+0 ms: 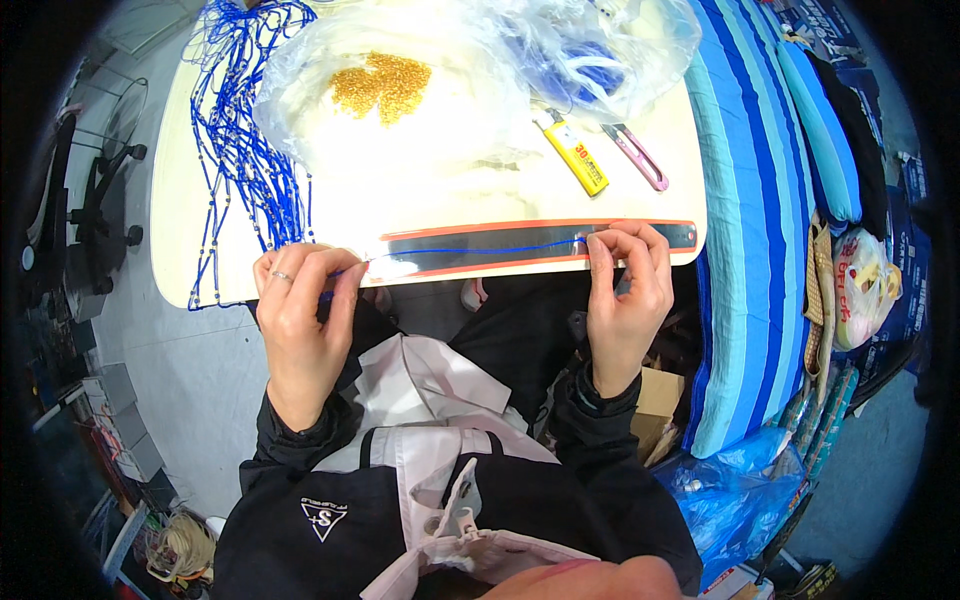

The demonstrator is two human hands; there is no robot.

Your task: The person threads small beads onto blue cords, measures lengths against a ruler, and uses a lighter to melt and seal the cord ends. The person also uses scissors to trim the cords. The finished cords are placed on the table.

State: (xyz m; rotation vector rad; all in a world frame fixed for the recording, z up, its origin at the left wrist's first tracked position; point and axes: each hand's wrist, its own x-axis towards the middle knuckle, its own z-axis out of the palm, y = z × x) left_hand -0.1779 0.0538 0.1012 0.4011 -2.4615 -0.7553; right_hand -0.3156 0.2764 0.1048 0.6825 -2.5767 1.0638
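A thin blue cord (480, 250) is stretched nearly straight between my two hands. It lies over a long dark ruler (540, 257) with an orange-red edge, set along the table's near edge. My left hand (305, 295) pinches the cord at the ruler's left end. My right hand (632, 280) pinches its other end, short of the ruler's right tip. To the left, a bundle of blue beaded cords (245, 150) spreads over the table and hangs past its edge near my left hand.
A clear plastic bag (300, 80) holds gold beads (385, 88). Behind my right hand lie a yellow lighter (578, 158) and a pink cutter (637, 157); another bag (620, 60) holds blue material. Blue striped bedding (750, 220) borders the white table (175, 200) on the right.
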